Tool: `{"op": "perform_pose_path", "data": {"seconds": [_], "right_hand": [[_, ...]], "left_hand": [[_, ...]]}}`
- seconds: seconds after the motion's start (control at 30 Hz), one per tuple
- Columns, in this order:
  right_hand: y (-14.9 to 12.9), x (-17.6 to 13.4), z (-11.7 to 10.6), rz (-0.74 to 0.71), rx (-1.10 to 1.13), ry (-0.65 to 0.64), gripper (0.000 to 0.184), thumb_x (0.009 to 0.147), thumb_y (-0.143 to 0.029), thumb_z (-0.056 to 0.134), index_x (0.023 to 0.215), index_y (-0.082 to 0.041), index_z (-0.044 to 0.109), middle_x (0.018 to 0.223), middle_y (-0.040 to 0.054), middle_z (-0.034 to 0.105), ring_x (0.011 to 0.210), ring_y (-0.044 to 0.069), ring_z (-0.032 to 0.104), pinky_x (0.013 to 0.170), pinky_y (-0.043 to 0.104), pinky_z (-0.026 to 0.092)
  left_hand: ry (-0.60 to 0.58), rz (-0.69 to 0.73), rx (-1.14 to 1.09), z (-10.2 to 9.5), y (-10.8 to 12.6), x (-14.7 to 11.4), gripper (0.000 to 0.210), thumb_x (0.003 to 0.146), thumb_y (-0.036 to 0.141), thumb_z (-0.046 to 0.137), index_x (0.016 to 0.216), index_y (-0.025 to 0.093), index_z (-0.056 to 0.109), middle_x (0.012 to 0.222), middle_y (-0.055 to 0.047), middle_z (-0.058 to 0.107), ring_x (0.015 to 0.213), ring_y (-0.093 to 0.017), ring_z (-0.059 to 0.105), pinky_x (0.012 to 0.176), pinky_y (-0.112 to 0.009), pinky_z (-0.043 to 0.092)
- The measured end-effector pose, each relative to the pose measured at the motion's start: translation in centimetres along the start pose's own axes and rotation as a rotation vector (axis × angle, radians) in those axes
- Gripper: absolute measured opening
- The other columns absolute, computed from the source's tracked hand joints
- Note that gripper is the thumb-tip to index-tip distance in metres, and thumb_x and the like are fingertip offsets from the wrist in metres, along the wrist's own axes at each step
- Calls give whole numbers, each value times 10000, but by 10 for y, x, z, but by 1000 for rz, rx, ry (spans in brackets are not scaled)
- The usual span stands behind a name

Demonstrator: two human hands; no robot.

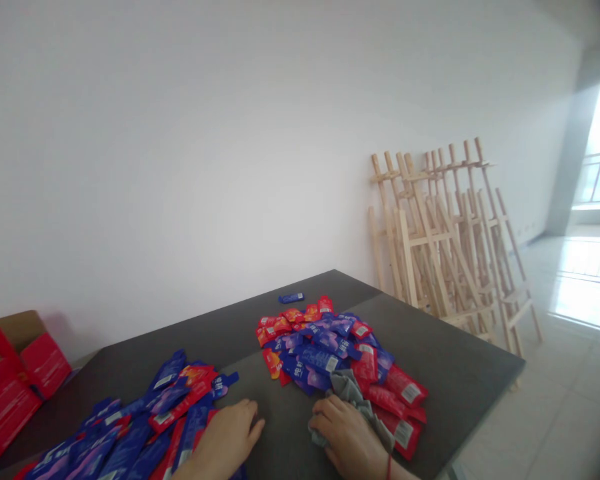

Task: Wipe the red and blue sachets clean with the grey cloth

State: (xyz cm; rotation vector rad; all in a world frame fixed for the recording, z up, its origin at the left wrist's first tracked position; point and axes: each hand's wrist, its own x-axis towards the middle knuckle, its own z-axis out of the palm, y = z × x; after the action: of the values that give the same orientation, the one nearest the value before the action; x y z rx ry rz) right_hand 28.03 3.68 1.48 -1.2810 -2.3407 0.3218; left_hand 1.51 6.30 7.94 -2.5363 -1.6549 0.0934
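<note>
My right hand (pixel 349 437) is closed over a crumpled grey cloth (pixel 347 387) on the dark table, at the near side of a pile of blue and red sachets (pixel 320 357). Part of the cloth sticks out past my fingers and under my wrist. My left hand (pixel 229 432) holds nothing; it rests by the right edge of a second pile of blue and red sachets (pixel 125 433), thumb apart from the fingers. My left forearm hides some of that pile. A lone blue sachet (pixel 291 298) lies farther back.
The dark table (pixel 410 333) ends at a corner on the right. An open red cardboard box (pixel 10 393) stands at the left. Several wooden easels (pixel 440 240) lean against the white wall behind the table. Bright window light falls on the tiled floor (pixel 565 393).
</note>
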Motion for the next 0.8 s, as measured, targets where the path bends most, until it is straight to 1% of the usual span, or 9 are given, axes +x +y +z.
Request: {"op": "perform_pose_path", "data": {"seconds": [0.1, 0.2, 0.27, 0.37, 0.47, 0.6, 0.67, 0.73, 0.8], "right_hand": [[0, 0, -3, 0, 1, -7, 408, 761, -99, 665, 1138, -256, 662, 1286, 23, 653, 1175, 256, 565, 980, 342, 443], [1, 0, -5, -14, 4, -14, 415, 751, -121, 653, 1142, -257, 660, 1291, 25, 652, 1169, 251, 568, 984, 340, 444], [3, -1, -4, -24, 12, -11, 413, 744, -123, 628, 1135, -252, 663, 1283, 34, 657, 1158, 250, 574, 988, 344, 444], [7, -1, -2, -63, 40, 16, 438, 703, -107, 609, 1118, -235, 669, 1265, 48, 667, 1139, 251, 583, 987, 344, 446], [10, -2, -2, -144, 109, 84, 481, 642, -73, 595, 1092, -224, 670, 1230, 51, 681, 1101, 244, 598, 970, 333, 455], [8, -7, -8, -235, 220, 276, 499, 640, -43, 550, 1092, -229, 647, 1193, 60, 684, 1055, 231, 613, 942, 335, 469], [5, -10, -10, -234, 232, 341, 498, 665, -41, 536, 1112, -235, 635, 1204, 70, 676, 1068, 239, 610, 957, 361, 468], [3, -10, -11, -217, 218, 331, 492, 673, -37, 527, 1110, -237, 638, 1208, 73, 674, 1081, 246, 606, 965, 374, 469], [1, -9, -11, -201, 192, 275, 474, 673, -31, 529, 1084, -233, 650, 1192, 67, 679, 1085, 243, 602, 963, 369, 472]], "left_hand": [[40, 97, -3, -21, 34, 55, 303, 888, 118, 466, 1114, 134, 666, 1199, -154, 694, 1118, -271, 674, 957, -383, 523], [69, 249, -37, -20, 64, 104, 505, 856, 108, 532, 1357, 175, 545, 1483, -123, 542, 1385, -245, 483, 1137, -375, 385], [64, 339, -52, -17, 82, 126, 538, 841, 82, 545, 1366, 200, 544, 1515, -101, 523, 1398, -233, 467, 1142, -360, 374], [58, 380, -50, -20, 95, 139, 404, 864, 61, 498, 1221, 182, 644, 1317, -128, 668, 1205, -256, 619, 1018, -380, 473], [76, 348, -30, -30, 85, 125, 312, 898, 73, 447, 1043, 168, 707, 1048, -127, 736, 1018, -271, 675, 908, -408, 512], [98, 330, -5, -42, 57, 79, 312, 891, 62, 449, 842, 185, 731, 947, -104, 714, 1003, -266, 642, 954, -450, 461], [67, 357, -7, -43, 51, 55, 295, 877, 62, 490, 755, 202, 719, 892, -70, 703, 978, -242, 631, 964, -431, 442], [21, 399, -26, -39, 56, 36, 233, 856, 91, 565, 720, 221, 704, 877, -31, 702, 973, -215, 627, 949, -376, 444], [1, 409, -51, -30, 65, 23, 192, 852, 99, 584, 785, 229, 708, 949, -17, 711, 1007, -205, 624, 933, -341, 454]]}}
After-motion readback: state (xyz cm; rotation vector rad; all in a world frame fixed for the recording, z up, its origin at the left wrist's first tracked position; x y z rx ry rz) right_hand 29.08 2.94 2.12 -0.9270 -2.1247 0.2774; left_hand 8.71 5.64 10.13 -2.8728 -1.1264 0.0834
